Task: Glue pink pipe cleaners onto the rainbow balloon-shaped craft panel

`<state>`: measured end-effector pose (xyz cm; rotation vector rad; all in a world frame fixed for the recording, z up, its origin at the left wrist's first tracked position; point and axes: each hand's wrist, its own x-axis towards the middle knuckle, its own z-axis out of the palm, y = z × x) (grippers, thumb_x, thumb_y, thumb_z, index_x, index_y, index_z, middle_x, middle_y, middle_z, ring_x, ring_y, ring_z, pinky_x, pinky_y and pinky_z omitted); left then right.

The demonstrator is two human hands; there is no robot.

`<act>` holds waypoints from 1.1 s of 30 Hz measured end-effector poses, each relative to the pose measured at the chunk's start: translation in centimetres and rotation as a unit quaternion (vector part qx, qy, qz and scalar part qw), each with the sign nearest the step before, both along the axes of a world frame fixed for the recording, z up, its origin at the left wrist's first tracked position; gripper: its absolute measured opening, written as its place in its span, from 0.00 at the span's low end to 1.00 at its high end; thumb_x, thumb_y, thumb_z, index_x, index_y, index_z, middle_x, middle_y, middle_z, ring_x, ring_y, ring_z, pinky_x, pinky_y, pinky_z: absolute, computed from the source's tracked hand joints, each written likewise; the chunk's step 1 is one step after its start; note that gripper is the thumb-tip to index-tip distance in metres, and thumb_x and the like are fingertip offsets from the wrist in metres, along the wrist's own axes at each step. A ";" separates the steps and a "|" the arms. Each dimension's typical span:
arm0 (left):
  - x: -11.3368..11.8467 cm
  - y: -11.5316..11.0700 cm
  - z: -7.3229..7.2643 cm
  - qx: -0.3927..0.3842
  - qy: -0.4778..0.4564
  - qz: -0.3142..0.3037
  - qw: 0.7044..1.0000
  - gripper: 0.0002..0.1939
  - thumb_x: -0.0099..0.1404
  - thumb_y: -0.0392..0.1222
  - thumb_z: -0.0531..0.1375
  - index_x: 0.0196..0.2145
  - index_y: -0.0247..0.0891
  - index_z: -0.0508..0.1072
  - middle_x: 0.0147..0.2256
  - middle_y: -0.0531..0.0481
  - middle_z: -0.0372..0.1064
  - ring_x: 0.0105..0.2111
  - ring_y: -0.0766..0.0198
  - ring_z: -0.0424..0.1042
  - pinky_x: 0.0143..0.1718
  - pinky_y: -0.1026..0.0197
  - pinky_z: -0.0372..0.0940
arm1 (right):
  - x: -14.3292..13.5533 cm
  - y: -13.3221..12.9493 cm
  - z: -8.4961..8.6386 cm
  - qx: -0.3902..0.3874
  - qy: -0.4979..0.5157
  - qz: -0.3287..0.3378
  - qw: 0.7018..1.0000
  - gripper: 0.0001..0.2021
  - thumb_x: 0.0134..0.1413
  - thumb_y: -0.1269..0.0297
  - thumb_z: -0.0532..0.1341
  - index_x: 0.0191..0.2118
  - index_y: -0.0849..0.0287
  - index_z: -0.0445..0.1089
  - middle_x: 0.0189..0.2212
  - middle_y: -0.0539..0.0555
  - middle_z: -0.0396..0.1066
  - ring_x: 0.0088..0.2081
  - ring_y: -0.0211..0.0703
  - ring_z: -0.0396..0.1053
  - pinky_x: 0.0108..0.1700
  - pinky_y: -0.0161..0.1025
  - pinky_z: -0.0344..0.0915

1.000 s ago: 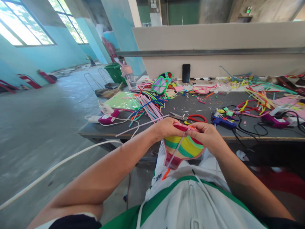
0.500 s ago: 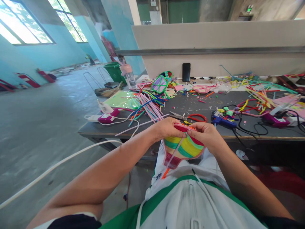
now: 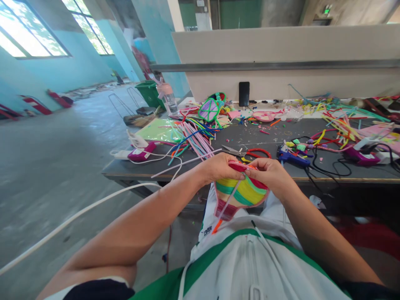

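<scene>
Over my lap I hold a striped craft piece [image 3: 246, 196] in yellow, green, red and cream, with a pink edge and a dark red narrow end. A pale lilac pipe cleaner [image 3: 229, 200] runs lengthwise across it, and an orange strip [image 3: 217, 226] sticks out below. My left hand [image 3: 223, 167] pinches the upper left of the piece, and my right hand [image 3: 265, 173] pinches it just beside, the fingertips almost meeting. Exactly what lies under the fingertips is hidden. Red-handled scissors [image 3: 258, 154] lie on the table right beyond my hands.
A blue glue gun [image 3: 293, 159] with a black cord lies to the right. Pipe cleaners [image 3: 195, 139] are heaped at the left, near a purple-and-white power strip [image 3: 142, 152]. A phone [image 3: 244, 94] leans on the back panel; a bottle [image 3: 168, 99] stands at the far left corner.
Both hands keep their pinch on the striped craft piece, almost unmoved. The view has shifted very slightly.
</scene>
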<state>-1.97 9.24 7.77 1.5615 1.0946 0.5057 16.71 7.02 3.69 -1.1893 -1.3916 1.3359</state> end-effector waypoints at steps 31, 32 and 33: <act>-2.0 -1.6 -3.5 -0.096 -0.264 0.008 0.960 0.23 0.51 0.43 0.71 0.45 0.32 0.77 0.39 0.42 0.79 0.36 0.56 0.78 0.44 0.56 0.71 | 0.9 0.6 -0.7 0.074 0.095 0.007 0.993 0.17 0.43 0.57 0.70 0.35 0.55 0.64 0.26 0.45 0.68 0.25 0.33 0.64 0.30 0.33 0.59; -2.0 -1.6 -3.5 -0.098 -0.261 0.008 0.960 0.23 0.51 0.43 0.71 0.44 0.32 0.77 0.38 0.42 0.79 0.36 0.56 0.78 0.44 0.57 0.71 | 0.9 0.6 -0.7 0.078 0.092 0.007 0.993 0.18 0.42 0.56 0.71 0.34 0.55 0.64 0.27 0.45 0.68 0.26 0.34 0.64 0.30 0.33 0.60; -1.9 -1.6 -3.4 -0.098 -0.256 0.011 0.962 0.23 0.51 0.43 0.71 0.44 0.32 0.77 0.38 0.42 0.79 0.35 0.56 0.78 0.43 0.57 0.71 | 0.9 0.6 -0.6 0.075 0.090 0.008 0.993 0.18 0.41 0.56 0.71 0.34 0.55 0.64 0.27 0.45 0.68 0.26 0.34 0.64 0.30 0.33 0.60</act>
